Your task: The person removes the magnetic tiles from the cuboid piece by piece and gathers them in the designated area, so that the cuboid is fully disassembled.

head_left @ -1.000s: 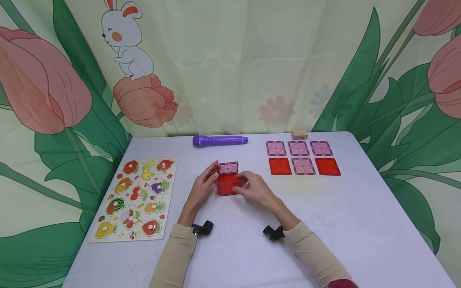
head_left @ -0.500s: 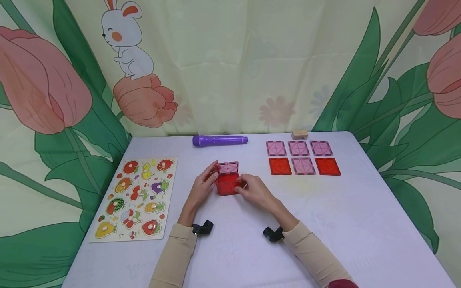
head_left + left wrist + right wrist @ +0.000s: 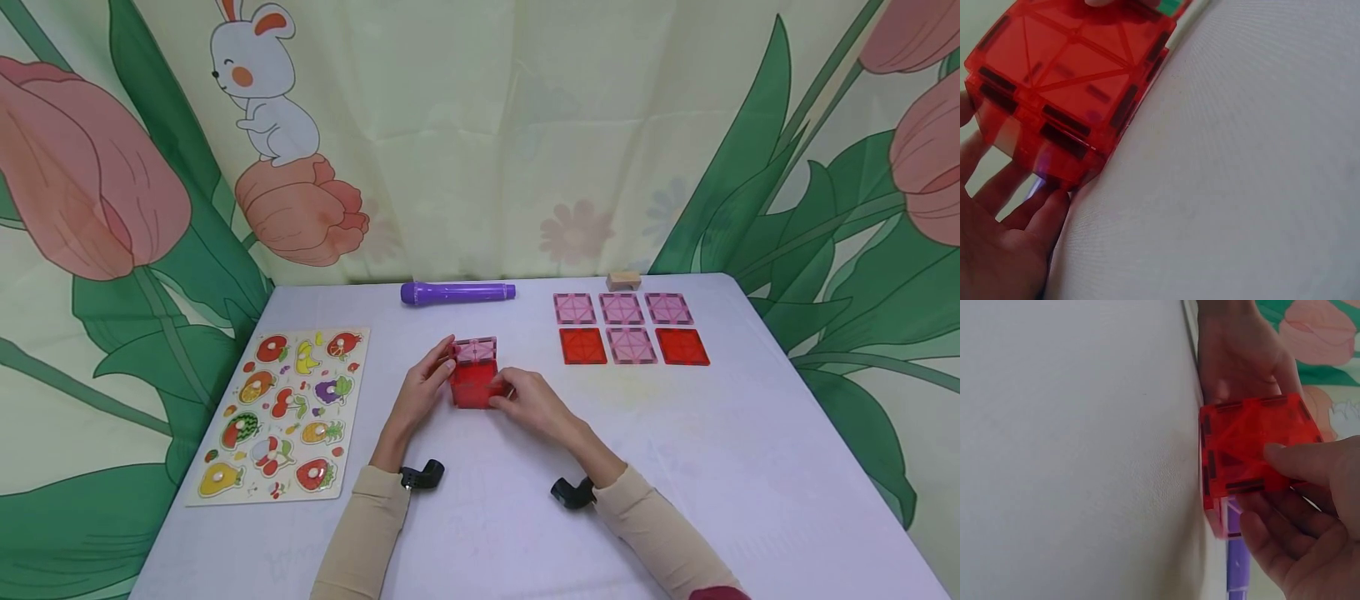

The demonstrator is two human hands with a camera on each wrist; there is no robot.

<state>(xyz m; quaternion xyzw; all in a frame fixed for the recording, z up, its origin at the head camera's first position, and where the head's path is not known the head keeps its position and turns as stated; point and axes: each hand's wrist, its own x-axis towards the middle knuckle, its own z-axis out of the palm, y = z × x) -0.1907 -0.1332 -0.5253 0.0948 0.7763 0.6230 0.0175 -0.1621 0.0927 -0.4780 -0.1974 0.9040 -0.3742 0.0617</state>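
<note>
At the middle of the table stands a small box of see-through magnetic tiles, with a pink tile [image 3: 475, 350] at its far side and red ones nearer. My right hand [image 3: 534, 406] pinches the front red magnetic tile [image 3: 471, 397] by its right side. In the right wrist view its thumb [image 3: 1291, 461] lies on the tile's face, the other fingers behind. My left hand [image 3: 422, 387] rests along the box's left side. Its fingers [image 3: 1007, 187] are extended against the red side wall [image 3: 1029, 134] in the left wrist view, some of them seen through the plastic.
Loose pink tiles [image 3: 573, 309] and red tiles [image 3: 582, 347] lie flat in two rows at the right. A fruit puzzle board [image 3: 281, 417] lies at the left. Along the back edge are a purple microphone-shaped stick [image 3: 457, 293] and a small wooden block [image 3: 623, 281].
The front red tile has shifted slightly left and now lines up with the box. My right hand has moved slightly nearer with it; my left hand has stayed in place.
</note>
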